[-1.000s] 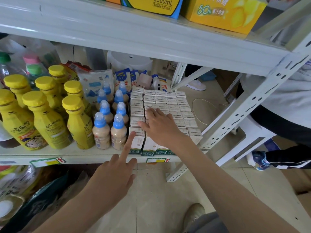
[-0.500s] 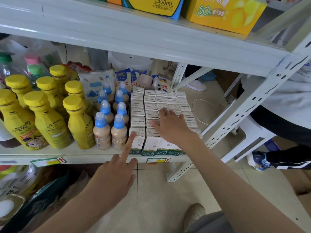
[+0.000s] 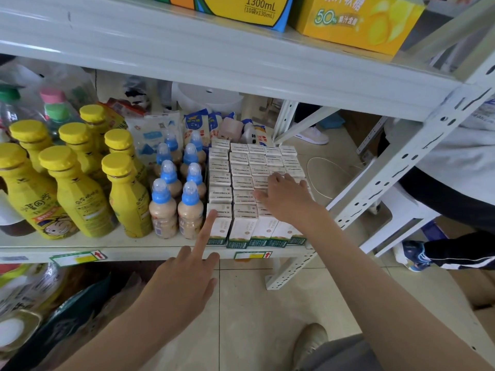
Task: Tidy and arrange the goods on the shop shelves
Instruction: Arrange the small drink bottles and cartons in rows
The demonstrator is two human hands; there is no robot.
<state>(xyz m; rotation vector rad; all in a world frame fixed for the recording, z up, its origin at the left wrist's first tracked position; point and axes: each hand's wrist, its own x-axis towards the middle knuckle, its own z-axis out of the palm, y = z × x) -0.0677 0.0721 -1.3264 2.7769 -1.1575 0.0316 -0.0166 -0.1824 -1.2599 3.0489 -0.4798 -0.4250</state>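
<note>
Right hand [image 3: 286,200] flat, fingers spread, holding nothing, pressing on block of small white-green paper cartons [image 3: 241,170], centre frame on white metal shelf [image 3: 134,245]. Left hand [image 3: 184,285] grips nothing, straight index touching front-left carton [image 3: 220,231].

Small white cartons [image 3: 242,183] with a green band at the foot stand upright in tight rows, filling the right end of the shelf [image 3: 134,243]. Just beside them on the left stand beige bottles with blue caps [image 3: 175,199], two by two. Further left stand tall yellow bottles [image 3: 80,194] with yellow caps, in a loose group.
</note>
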